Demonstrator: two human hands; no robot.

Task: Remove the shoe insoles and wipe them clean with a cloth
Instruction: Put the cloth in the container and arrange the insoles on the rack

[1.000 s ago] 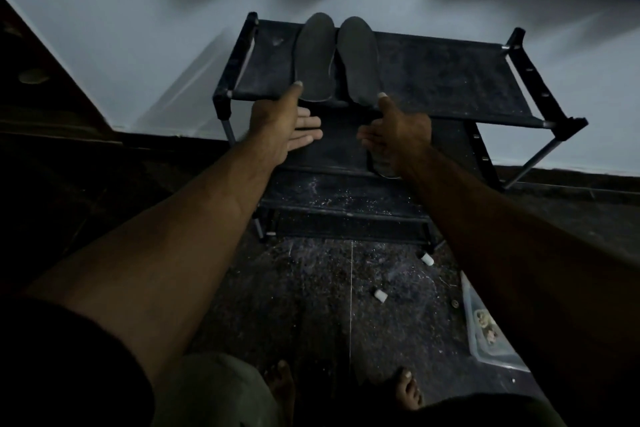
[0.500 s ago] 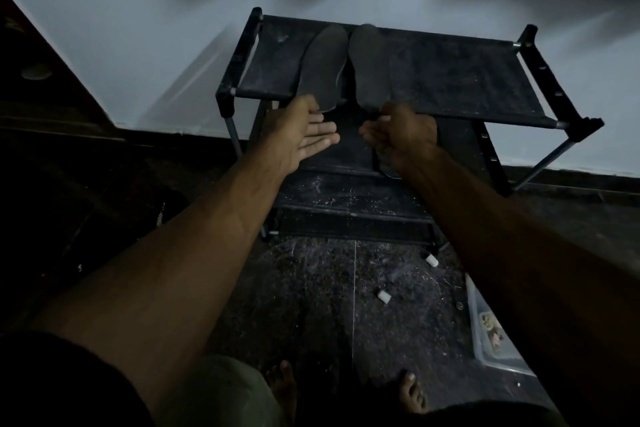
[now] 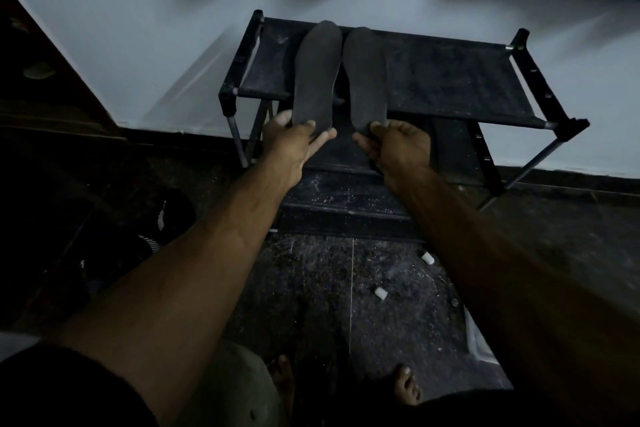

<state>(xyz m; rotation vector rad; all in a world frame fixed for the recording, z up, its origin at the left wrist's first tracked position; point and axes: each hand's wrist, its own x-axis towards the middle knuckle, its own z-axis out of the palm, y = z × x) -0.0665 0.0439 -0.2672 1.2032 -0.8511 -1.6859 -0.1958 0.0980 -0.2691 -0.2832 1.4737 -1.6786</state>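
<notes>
Insoles first: you have both of them lying side by side, heels toward you, on the top shelf (image 3: 450,80) of the black shoe rack, with their heel ends hanging over its front edge. Your left hand (image 3: 291,140) now pinches the heel of the left insole (image 3: 317,73), thumb on top and fingers underneath, and your right hand (image 3: 398,146) holds the heel of the right insole (image 3: 365,76) the same way. A second ago your hands were only reaching in with fingers spread, just touching the front of the shelf; half a second ago they were closing in. So what has changed is the grip itself: you have gone from approach to holding both pieces at once.

For the task, that suggests the removal from the shoes is already done, and you are either collecting the insoles for wiping or adjusting how they lie. No cloth shows anywhere in view, so I cannot tell whether the wiping has happened.

Further out, the lower shelf (image 3: 346,191) is dusted with pale specks, and so is the dark floor (image 3: 311,288) between the rack and your bare feet. Two small white caps (image 3: 381,293) lie on that floor, and the edge of a clear container (image 3: 479,347) sits under your right forearm.
</notes>
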